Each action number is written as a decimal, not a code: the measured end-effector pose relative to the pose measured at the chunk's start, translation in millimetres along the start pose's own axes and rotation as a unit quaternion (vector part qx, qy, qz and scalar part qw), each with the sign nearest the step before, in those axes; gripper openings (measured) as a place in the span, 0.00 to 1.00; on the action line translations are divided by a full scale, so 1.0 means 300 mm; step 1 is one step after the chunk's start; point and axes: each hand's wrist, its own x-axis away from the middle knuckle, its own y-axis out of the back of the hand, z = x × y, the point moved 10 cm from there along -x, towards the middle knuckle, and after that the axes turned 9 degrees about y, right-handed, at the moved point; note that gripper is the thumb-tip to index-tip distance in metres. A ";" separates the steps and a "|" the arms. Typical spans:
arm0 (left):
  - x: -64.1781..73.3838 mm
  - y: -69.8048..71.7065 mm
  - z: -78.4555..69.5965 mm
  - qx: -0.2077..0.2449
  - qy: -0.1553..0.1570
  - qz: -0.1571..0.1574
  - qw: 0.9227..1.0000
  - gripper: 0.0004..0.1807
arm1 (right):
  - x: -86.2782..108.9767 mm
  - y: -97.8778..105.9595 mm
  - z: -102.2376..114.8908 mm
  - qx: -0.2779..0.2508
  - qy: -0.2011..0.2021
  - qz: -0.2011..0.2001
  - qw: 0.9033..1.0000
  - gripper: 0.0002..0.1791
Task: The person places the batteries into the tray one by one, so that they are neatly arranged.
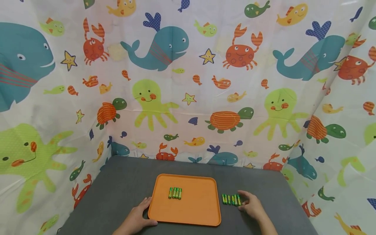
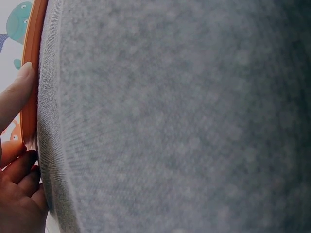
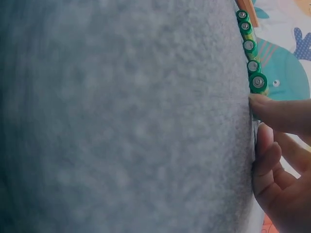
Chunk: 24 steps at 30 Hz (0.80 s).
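Note:
An orange tray (image 1: 188,209) lies on the dark table, with several green-and-yellow batteries (image 1: 175,193) side by side in its left half. At the tray's near left corner my left hand (image 1: 135,216) holds the rim, thumb along the front edge and fingers at the left side. Right of the tray, a row of several batteries (image 1: 229,199) lies on the table. My right hand (image 1: 252,205) is at the row's right end, thumb and index finger spread around the last battery (image 3: 258,82). In the right wrist view the thumb tip is right beside that battery's uncovered end.
A dark grey table (image 1: 123,176) carries the tray and batteries. A white curtain (image 1: 188,137) printed with sea animals stands behind it and along both sides. Grey cloth-like surface (image 2: 170,116) fills most of each wrist view.

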 end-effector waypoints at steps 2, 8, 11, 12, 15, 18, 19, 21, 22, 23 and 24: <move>0.000 -0.001 -0.002 -0.003 -0.001 0.002 1.000 0.64 | 0.001 -0.001 0.001 0.007 0.005 0.004 1.000 0.40; 0.001 -0.002 -0.004 -0.003 0.005 0.005 1.000 0.64 | 0.002 0.000 0.006 0.017 0.020 0.003 1.000 0.38; 0.004 -0.001 -0.004 -0.001 0.006 0.004 1.000 0.64 | 0.003 0.003 0.005 0.024 0.021 0.001 0.999 0.37; 0.004 -0.002 -0.005 0.000 0.007 0.005 1.000 0.64 | 0.004 0.004 0.007 0.027 0.022 0.001 0.999 0.36; 0.008 -0.002 -0.005 0.003 0.006 0.006 1.000 0.64 | 0.007 0.004 0.002 0.034 0.013 0.006 0.999 0.36; 0.010 -0.006 -0.005 0.006 0.004 0.006 1.000 0.64 | 0.014 0.006 0.002 0.045 0.002 0.009 0.999 0.35; 0.011 -0.006 -0.005 0.007 0.004 0.005 1.000 0.64 | 0.016 0.007 0.001 0.049 -0.002 0.009 0.999 0.35; 0.011 -0.006 -0.006 0.007 0.003 0.001 1.000 0.64 | 0.019 0.011 0.004 0.061 -0.001 0.006 0.998 0.35; 0.011 -0.006 -0.006 0.007 0.003 0.001 1.000 0.64 | 0.021 0.013 0.007 0.066 0.001 0.004 0.998 0.34; 0.011 -0.005 -0.007 0.007 0.003 0.001 1.000 0.64 | 0.021 0.015 0.009 0.070 0.004 0.001 0.998 0.34; 0.010 -0.005 -0.006 0.007 0.004 0.001 1.000 0.64 | 0.021 0.017 0.011 0.074 0.007 -0.001 0.997 0.34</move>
